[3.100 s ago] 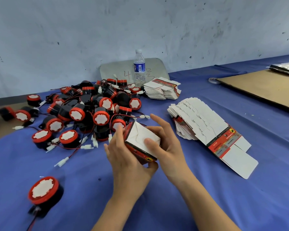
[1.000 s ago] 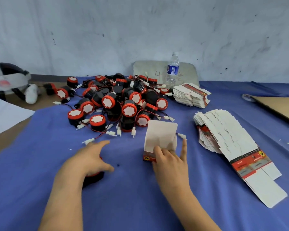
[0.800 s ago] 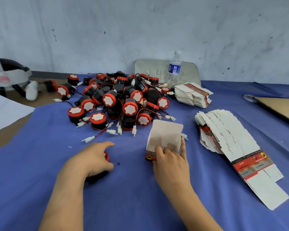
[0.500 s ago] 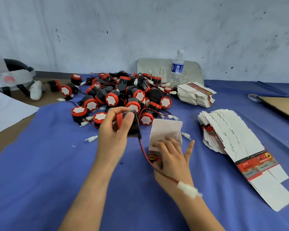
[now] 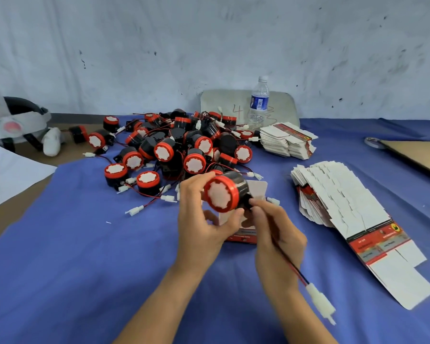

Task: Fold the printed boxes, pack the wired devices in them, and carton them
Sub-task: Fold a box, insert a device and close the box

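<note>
My left hand grips a black wired device with a red rim and white face, held above the blue cloth with its face turned toward me. My right hand pinches the device's red and black wire close to the body; the wire runs over my wrist to a white connector. Behind both hands stands a folded printed box, white inside and red outside, its flap up; the hands hide most of it. A pile of the same devices lies beyond.
Flat printed box blanks lie fanned out at the right, with a smaller stack further back. A water bottle stands against a grey pad by the wall. Brown cardboard lies far right, white paper and a headset far left.
My left hand picked a device off the cloth and raised it in front of the box. My right hand let go of the box and took the device's wire.
</note>
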Motion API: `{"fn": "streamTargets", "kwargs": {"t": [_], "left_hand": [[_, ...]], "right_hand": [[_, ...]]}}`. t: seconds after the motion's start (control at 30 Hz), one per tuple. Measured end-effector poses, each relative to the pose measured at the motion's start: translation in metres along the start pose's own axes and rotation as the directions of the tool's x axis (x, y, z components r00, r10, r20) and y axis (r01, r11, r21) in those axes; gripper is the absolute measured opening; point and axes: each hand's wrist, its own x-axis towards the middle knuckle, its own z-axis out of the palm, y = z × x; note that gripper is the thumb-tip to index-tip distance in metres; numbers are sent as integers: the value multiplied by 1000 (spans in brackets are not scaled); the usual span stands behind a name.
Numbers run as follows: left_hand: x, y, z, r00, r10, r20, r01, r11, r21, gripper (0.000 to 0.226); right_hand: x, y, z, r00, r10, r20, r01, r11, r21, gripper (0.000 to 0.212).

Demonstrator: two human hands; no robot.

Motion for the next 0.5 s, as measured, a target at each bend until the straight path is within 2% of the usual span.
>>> {"fn": "streamTargets", "kwargs": {"t": [0.07, 0.13, 0.23, 0.33, 0.43, 0.5], "left_hand": [[-3, -4, 5, 997, 45, 60, -48, 998, 47, 66], [-6, -8, 9, 993, 68, 99, -78, 991, 105, 73], [-5, -10, 9, 993, 56, 106, -72, 985, 155, 69], [-6, -11, 8, 987, 105, 126, -124, 980, 155, 62], [-9, -8, 10, 991, 25, 133, -39, 994, 102, 64], [-9, -6, 10, 994, 2, 108, -13, 994, 105, 61]], "right_hand": [[4, 2, -2, 989, 127, -80, -119, 988, 96, 14], [8, 4, -4, 978, 174, -112, -160, 980, 121, 16], [11, 7, -6, 970, 231, -79, -221, 967, 127, 16], [12, 5, -7, 964, 259, -54, -252, 962, 110, 14], [10, 2, -7, 973, 233, 0, -232, 970, 68, 4], [8, -1, -5, 982, 181, 46, -180, 984, -17, 29]]}}
